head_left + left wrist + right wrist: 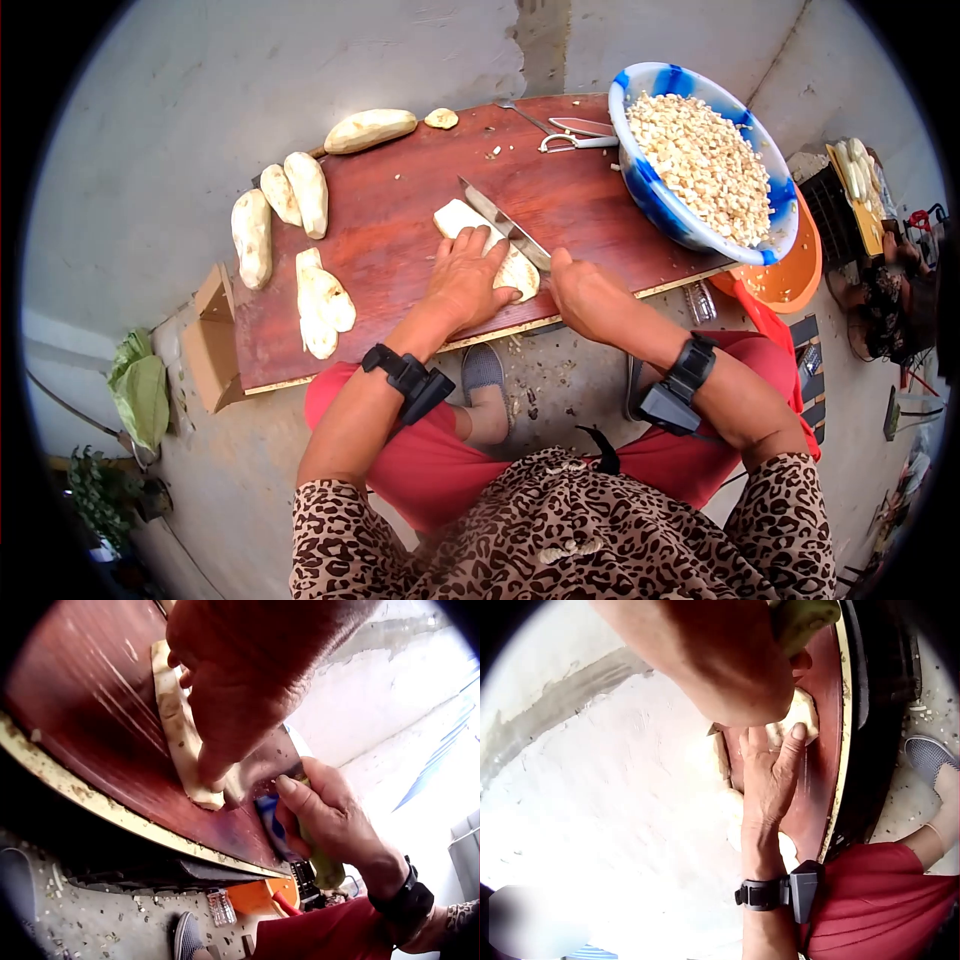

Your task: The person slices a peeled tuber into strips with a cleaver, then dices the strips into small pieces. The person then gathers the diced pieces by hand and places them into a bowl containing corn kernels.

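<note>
A thick pale slab of peeled root [517, 272] lies on the red-brown board near its front edge. The left hand [466, 276] rests on it, fingers spread over the top and thumb at the near end; the left wrist view shows the slab's side [177, 735]. In the right hand [592, 296] is a knife [507, 226], its blade lying along the slab's right side with the tip pointing away. The left wrist view shows the right hand [330, 817] curled round a greenish handle [324, 862].
Several peeled roots [308, 195] and a flat cut piece [324, 304] lie at the board's left. A blue-and-white basin [643, 185] of diced pieces stands at the right, a peeler [580, 142] beside it. An orange basin [812, 262] sits lower, beyond the board's right edge.
</note>
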The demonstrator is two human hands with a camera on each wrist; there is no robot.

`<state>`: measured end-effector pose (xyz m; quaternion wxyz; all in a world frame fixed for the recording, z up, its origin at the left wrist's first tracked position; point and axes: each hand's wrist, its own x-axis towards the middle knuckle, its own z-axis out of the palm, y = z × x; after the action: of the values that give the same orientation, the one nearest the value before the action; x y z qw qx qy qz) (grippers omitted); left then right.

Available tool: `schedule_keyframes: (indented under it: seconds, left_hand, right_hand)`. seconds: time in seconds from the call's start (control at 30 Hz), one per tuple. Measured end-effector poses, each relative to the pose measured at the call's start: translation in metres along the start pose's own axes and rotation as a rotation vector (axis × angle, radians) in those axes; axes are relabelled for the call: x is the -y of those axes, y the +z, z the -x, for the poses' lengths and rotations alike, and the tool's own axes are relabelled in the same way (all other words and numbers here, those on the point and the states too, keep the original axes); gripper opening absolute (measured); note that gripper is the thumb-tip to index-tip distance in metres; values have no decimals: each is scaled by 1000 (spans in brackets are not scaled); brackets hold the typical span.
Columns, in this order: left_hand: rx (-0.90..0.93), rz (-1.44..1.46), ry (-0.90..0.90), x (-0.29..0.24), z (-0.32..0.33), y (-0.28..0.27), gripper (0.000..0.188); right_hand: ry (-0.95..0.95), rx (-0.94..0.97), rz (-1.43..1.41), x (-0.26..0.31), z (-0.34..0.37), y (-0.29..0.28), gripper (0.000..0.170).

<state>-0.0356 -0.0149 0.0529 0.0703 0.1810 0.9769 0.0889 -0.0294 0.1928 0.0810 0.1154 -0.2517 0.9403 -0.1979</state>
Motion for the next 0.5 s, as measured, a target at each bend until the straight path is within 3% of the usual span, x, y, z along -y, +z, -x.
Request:
schedule_keyframes:
  seconds: [0.13, 0.5]
  left_hand:
    - [43, 24, -21, -3, -2, -6, 71]
    - [-137, 98, 35, 7, 1, 7, 83]
  right_hand:
    - [-35, -24, 4, -1, -9, 6, 14]
    - [-2, -115, -80, -11, 7, 15, 20]
